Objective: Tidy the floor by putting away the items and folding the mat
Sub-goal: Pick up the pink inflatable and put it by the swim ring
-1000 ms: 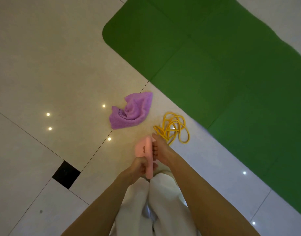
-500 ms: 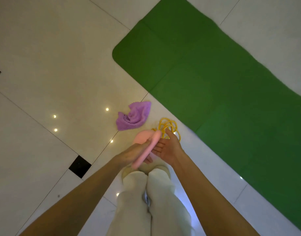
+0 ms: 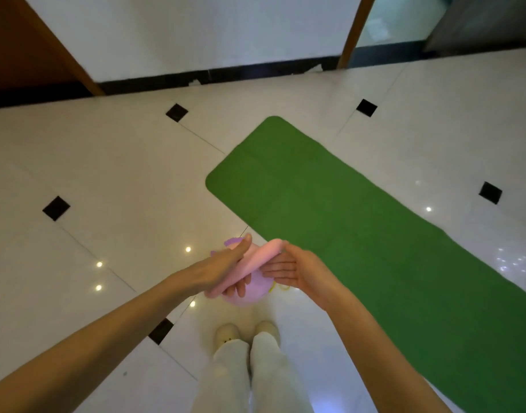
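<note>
Both hands (image 3: 223, 268) (image 3: 294, 269) hold a pink pad (image 3: 255, 260) above the green mat (image 3: 360, 234).

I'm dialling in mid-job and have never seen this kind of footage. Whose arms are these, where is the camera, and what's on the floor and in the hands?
There is no machine here. A person wears one camera on the head, looking down past both bare arms to their slippers on a pale tiled floor.

The left hand grips a pink pad. The right hand is open, its fingertips touching the pad's far end.

A green mat lies unfolded on the floor to the right. Just behind the hands, mostly hidden, are a purple cloth and a bit of yellow rope.
</note>
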The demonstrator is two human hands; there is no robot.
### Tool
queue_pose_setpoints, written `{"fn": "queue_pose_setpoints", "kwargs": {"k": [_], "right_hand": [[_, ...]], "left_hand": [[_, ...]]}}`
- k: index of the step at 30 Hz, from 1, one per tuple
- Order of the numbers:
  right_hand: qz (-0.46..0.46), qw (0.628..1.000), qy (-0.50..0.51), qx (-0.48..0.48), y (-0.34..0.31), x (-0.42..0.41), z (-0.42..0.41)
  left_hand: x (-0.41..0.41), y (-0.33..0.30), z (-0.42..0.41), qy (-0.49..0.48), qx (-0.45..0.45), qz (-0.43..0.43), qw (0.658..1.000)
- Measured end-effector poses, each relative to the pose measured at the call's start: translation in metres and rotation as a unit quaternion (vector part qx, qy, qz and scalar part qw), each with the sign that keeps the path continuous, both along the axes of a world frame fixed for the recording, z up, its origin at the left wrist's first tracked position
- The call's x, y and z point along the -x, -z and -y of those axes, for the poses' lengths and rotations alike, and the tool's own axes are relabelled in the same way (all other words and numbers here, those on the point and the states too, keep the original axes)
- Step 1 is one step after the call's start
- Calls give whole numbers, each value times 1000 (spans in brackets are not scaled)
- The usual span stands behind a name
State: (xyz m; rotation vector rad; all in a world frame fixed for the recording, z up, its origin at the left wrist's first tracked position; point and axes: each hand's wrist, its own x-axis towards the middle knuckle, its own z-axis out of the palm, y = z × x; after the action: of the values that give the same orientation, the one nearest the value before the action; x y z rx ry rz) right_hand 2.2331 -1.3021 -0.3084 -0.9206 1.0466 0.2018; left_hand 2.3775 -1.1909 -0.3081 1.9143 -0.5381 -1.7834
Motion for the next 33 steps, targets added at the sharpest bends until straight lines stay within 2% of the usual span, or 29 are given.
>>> {"fn": "queue_pose_setpoints", "kwargs": {"k": [2,4,8,11,14,16,18,22,24,29,31,33], "right_hand": [[16,992,-49,113,-41,10,3],[57,965,-66,249,-71,20,3],[117,863,-155,466,-120,33,-4],[106,803,-228,540,-149,39,-12],[97,752,-323,567,-168,48,-30],[65,724,-315,611,-180,58,-42],[40,727,-246,639,-190,70,-53],[76,829,-82,548,-208,93,-81],[92,845,-19,527,-223,101,-98],[108,814,129,555,-262,116,-130],[122,800,183,559,-277,122,-140],[138,785,236,556,-290,130,-147]], "left_hand": [[3,-40,0,26,25,30,999],[7,-75,-1,51,45,54,996],[18,-134,0,115,62,93,987],[32,-173,-3,194,63,131,970],[44,-200,-7,260,81,139,952],[51,-213,-10,280,97,147,944],[58,-222,-14,299,112,152,935],[68,-244,-23,359,153,168,905],[71,-258,-27,389,193,185,882],[73,-295,-43,400,368,243,804],[67,-301,-47,352,439,207,800],[60,-297,-49,270,485,116,823]]}}
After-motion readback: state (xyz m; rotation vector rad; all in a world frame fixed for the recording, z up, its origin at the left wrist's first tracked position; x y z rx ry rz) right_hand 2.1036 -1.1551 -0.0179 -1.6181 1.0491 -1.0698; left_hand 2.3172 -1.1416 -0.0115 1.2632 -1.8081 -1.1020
